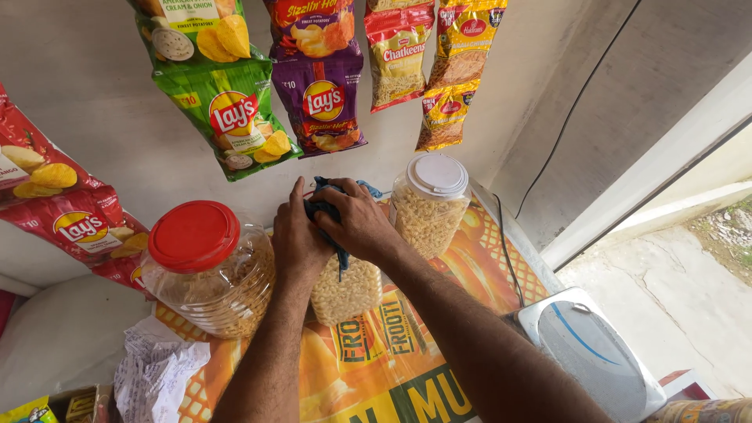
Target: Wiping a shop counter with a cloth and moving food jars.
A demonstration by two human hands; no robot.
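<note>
Three clear plastic jars of pasta are lined along the back edge of an orange printed counter [462,274], close under a wall hung with snack packets [235,117]. The middle jar [345,291] is covered at the top by both hands: the left hand [298,235] is laid over it, and a dark blue cloth [333,205] is clenched in the right hand [359,223]. Little room is left between it and the red-lidded jar [207,266] or the white-lidded jar [429,202]. Open counter is seen nearer the camera. The middle jar's lid is hidden. A weighing scale [587,352] is partly blocked by the right forearm, and crumpled paper [157,372] lies at lower left.
</note>
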